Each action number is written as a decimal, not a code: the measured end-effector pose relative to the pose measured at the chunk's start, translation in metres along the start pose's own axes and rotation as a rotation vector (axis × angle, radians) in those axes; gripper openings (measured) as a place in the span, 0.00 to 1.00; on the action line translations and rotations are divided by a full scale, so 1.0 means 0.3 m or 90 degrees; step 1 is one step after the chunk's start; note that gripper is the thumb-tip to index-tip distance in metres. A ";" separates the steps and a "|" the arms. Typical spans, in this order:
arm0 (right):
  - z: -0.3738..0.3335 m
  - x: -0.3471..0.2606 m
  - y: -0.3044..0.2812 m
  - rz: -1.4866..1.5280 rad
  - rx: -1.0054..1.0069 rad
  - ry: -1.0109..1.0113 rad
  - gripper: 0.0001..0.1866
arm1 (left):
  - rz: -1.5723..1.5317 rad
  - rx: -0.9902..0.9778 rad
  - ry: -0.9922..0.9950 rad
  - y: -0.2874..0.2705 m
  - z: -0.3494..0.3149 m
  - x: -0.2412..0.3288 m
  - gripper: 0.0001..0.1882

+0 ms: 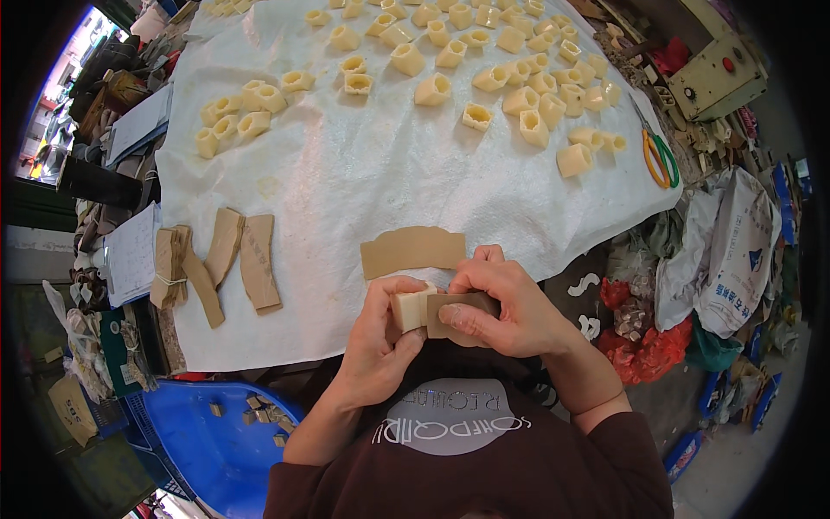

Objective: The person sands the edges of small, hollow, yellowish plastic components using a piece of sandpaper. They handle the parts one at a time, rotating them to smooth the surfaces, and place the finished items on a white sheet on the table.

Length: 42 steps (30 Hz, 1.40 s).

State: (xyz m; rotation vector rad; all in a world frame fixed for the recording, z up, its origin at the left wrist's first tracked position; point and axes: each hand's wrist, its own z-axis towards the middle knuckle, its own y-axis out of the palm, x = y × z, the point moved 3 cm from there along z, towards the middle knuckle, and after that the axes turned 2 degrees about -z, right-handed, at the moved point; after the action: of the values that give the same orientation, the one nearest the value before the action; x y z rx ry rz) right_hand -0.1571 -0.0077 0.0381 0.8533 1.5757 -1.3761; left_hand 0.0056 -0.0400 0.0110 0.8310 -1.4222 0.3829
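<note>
Close to my body, at the near edge of the white cloth [303, 186], my left hand [376, 350] grips a cream-coloured block [409, 312] between thumb and fingers. My right hand [510, 303] pinches a brown strip [443, 318] and presses it against the block's right side. Whether the strip is paper or leather I cannot tell. Just beyond my hands a wider brown piece [413, 251] with a wavy far edge lies flat. Farther off, many hollow cream blocks [432, 89] are scattered over the cloth, their open ends showing.
Brown strips [258, 259] lie at the left, beside a tied bundle [169, 268]. Scissors [659, 160] with orange and green handles rest at the right edge. Below left is a blue tub [203, 441] with small blocks inside. Plastic bags [644, 350] crowd the right.
</note>
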 end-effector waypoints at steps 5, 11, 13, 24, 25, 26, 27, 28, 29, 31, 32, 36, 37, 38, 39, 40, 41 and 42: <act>0.002 0.004 0.003 -0.007 -0.007 -0.001 0.09 | -0.031 -0.005 -0.033 0.005 -0.004 -0.002 0.23; 0.000 0.007 0.003 -0.005 -0.001 0.012 0.08 | -0.028 -0.015 -0.040 0.011 -0.002 -0.010 0.23; -0.001 0.012 0.003 -0.004 0.000 0.010 0.08 | -0.026 -0.014 -0.046 0.017 -0.001 -0.004 0.23; 0.001 0.019 -0.011 0.117 0.018 0.020 0.08 | -0.079 -0.012 -0.039 0.018 0.006 -0.006 0.23; -0.001 0.021 -0.012 0.122 0.022 0.027 0.08 | -0.077 -0.015 -0.037 0.017 0.007 -0.006 0.23; 0.001 0.019 -0.010 0.102 0.029 0.003 0.08 | -0.076 -0.018 -0.037 0.019 0.006 -0.005 0.23; 0.003 0.020 -0.005 0.082 0.035 -0.022 0.08 | -0.076 -0.021 -0.038 0.023 0.006 -0.004 0.23; 0.004 0.020 -0.002 0.063 0.042 -0.047 0.08 | -0.076 -0.025 -0.039 0.026 0.006 -0.004 0.23; 0.004 0.022 -0.001 0.061 0.045 -0.043 0.08 | -0.078 -0.024 -0.042 0.027 0.006 -0.005 0.23; 0.003 0.024 0.001 0.058 0.051 -0.035 0.08 | -0.081 -0.024 -0.049 0.028 0.004 -0.008 0.23; 0.002 0.025 0.001 0.069 0.046 -0.032 0.08 | -0.082 -0.026 -0.049 0.028 0.004 -0.007 0.23; 0.003 0.024 -0.004 0.095 0.030 -0.011 0.08 | -0.090 -0.028 -0.049 0.031 0.003 -0.010 0.23; 0.003 0.024 -0.004 0.096 0.027 -0.003 0.07 | -0.094 -0.026 -0.049 0.031 0.004 -0.013 0.23; 0.002 0.025 -0.004 0.088 0.026 -0.005 0.08 | -0.092 -0.031 -0.048 0.031 0.004 -0.013 0.23; 0.001 0.026 -0.004 0.080 0.025 -0.007 0.08 | -0.089 -0.035 -0.046 0.031 0.004 -0.014 0.23; 0.000 0.028 -0.004 0.072 0.024 -0.009 0.08 | -0.087 -0.040 -0.045 0.031 0.004 -0.014 0.23; 0.001 0.028 -0.004 0.062 0.025 -0.014 0.08 | -0.084 -0.041 -0.047 0.030 0.003 -0.016 0.23; 0.002 0.028 -0.004 0.051 0.025 -0.018 0.08 | -0.081 -0.042 -0.049 0.028 0.002 -0.019 0.22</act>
State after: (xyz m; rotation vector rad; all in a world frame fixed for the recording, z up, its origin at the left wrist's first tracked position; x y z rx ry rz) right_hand -0.1616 -0.0087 0.0308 0.9074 1.4815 -1.3602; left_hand -0.0015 -0.0334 0.0079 0.8847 -1.4365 0.2078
